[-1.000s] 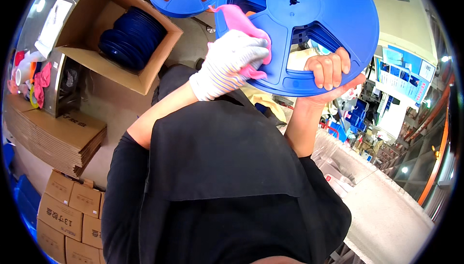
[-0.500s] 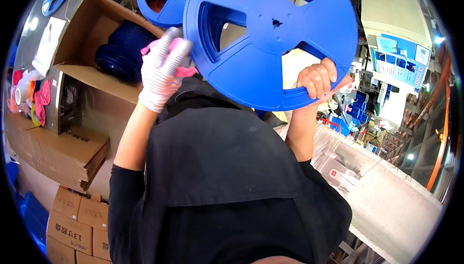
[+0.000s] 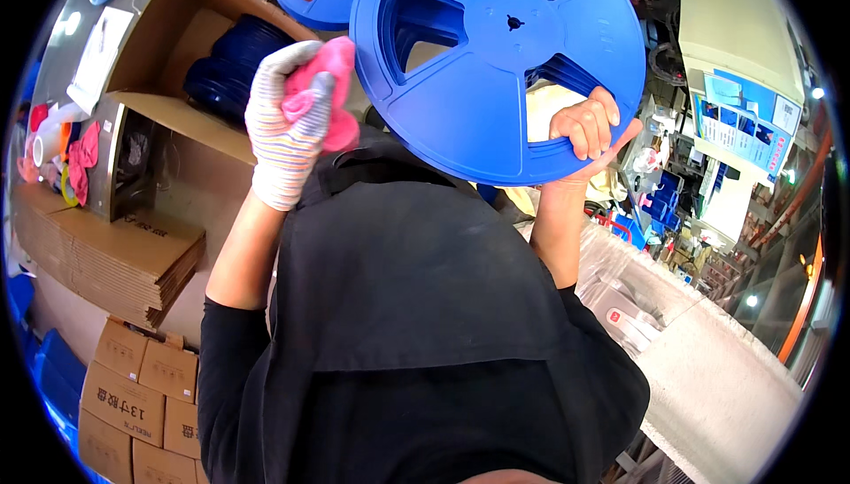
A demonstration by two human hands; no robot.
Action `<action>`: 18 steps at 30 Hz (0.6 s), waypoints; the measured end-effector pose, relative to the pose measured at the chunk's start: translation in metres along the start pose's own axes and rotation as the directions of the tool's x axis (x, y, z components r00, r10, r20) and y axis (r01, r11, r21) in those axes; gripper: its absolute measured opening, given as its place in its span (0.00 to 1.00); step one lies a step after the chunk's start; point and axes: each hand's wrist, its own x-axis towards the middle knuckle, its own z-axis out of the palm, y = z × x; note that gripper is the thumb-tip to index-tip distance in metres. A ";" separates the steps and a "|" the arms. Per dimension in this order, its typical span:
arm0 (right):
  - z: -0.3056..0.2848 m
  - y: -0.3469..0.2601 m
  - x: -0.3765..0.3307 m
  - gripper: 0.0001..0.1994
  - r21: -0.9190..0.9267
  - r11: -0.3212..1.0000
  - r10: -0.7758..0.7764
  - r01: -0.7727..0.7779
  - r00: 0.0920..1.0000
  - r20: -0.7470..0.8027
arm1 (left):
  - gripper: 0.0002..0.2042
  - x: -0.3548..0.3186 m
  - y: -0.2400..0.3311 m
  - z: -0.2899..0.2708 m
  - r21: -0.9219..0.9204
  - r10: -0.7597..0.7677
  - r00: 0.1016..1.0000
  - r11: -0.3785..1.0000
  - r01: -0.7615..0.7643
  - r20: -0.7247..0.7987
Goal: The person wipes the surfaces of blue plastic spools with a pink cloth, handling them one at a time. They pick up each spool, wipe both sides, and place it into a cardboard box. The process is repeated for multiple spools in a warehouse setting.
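The big round blue reel (image 3: 500,61), maybe several together, has the right hand (image 3: 584,134) curled tight round its edge, while the upright left hand (image 3: 285,121) squeezes a pink cloth (image 3: 340,61).

You have one blue reel (image 3: 496,41) in your grip, its broad round face turned up toward you. The face is smooth, with wedge-shaped openings and a small keyed hole at the centre; more blue rims show through the openings, and the far edge is out of view. You also hold one pink cloth (image 3: 341,63), crumpled into a bunch, at the reel's left edge; whether they touch cannot be told.
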 end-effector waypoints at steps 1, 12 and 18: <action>-0.002 0.003 -0.002 0.18 0.010 1.000 0.008 -0.008 1.000 -0.018 | 0.14 0.000 0.014 0.003 0.018 0.012 0.998 1.000 -0.013 0.056; -0.039 0.010 -0.073 0.22 -0.051 0.984 0.134 -0.169 0.904 -0.406 | 0.21 -0.049 -0.023 -0.022 0.062 0.051 0.457 0.972 -0.228 0.888; -0.041 0.011 -0.077 0.22 0.019 0.983 0.177 -0.182 0.918 -0.354 | 0.26 -0.024 0.007 0.016 0.157 -0.021 0.385 0.932 -0.326 0.923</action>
